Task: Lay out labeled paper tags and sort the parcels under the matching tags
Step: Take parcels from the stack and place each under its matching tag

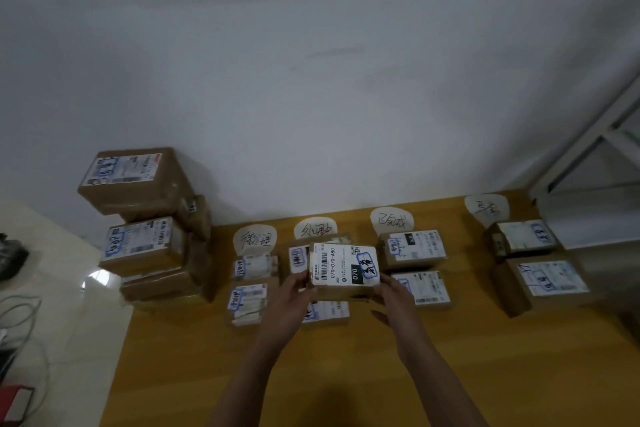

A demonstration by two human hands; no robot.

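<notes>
Orange-brown wood forms the flat table top (pixel 207 374), and both forearms reach in across its near edge. Left hand (pixel 294 291) and right hand (pixel 394 298) each grip one end of a small brown cardboard parcel with a white shipping label (pixel 343 267), fingers curled round its edges. This parcel is held clear of the surface with the label turned up toward the camera, a pose that probably serves to read the blue-framed handwritten mark before a column is chosen. It hovers over the second column from the left. Beneath and beside it, sorted brown parcels lie label-up in four columns, for example the near parcel of the third column (pixel 424 288). At the far head of each column lies a rounded white paper tag with handwritten characters: leftmost tag (pixel 254 239), second tag (pixel 315 228), third tag (pixel 392 220), rightmost tag (pixel 486 208). Placing tags farthest from the person likely keeps them readable while parcels fill the space in front. At far left stands a stack of larger brown cardboard boxes (pixel 145 218), probably unsorted stock, against the white wall (pixel 329 80).
</notes>
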